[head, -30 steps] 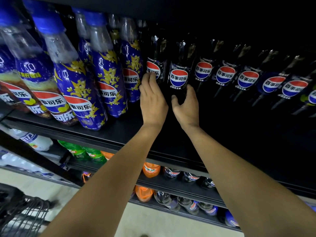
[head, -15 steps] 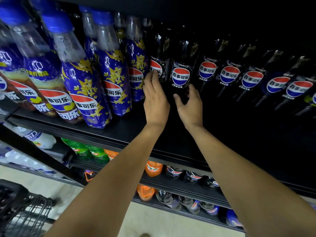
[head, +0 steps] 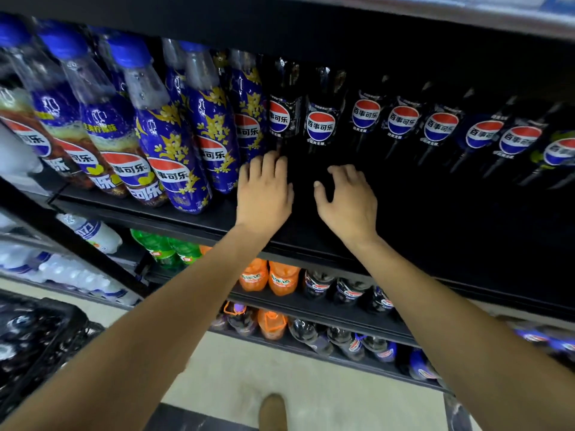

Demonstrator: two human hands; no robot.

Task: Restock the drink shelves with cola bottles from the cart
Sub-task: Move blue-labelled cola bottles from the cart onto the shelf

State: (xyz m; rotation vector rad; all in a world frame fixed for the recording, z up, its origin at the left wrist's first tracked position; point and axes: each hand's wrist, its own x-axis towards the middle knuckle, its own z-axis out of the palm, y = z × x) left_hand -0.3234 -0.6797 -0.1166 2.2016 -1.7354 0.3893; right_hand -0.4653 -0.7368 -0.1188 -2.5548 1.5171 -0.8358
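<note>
**1. Task item.** The black cola bottles [head: 320, 126] stand in a row on the shelf [head: 305, 241], set well back from its front edge. The two at the left end of the row are nearest my hands. More dark bottles show, blurred, in the cart [head: 37, 337] at lower left.

**2. Grip.** My left hand [head: 264, 191] and right hand [head: 348, 197] lie over the shelf in front of the row, fingers loose and spread, grasping nothing. The left fingertips [head: 270, 157] reach the foot of the leftmost black bottle. I cannot tell whether they touch it, because the bottle bases are lost in shadow.

**3. Hazards (judgement).**
- Tip-over: the bottles are tall and narrow, so a push low on one could topple it into its neighbours along the row.
- Misjudged contact: dark bottles on a dark shelf hide their edges, so a blind reach may strike rather than seat.
- Side collision: the blue floral bottles [head: 211, 129] stand just beside my left hand, and a sweep leftward would catch them.

**4. Surroundings and obstructions.** The shelf board above [head: 311, 35] sits close over the caps and limits lift-in height. Orange bottles [head: 281, 278] and green bottles [head: 161, 248] fill the shelves below. The cart stands well to my left, so each reload means a turn away from the shelf.
</note>
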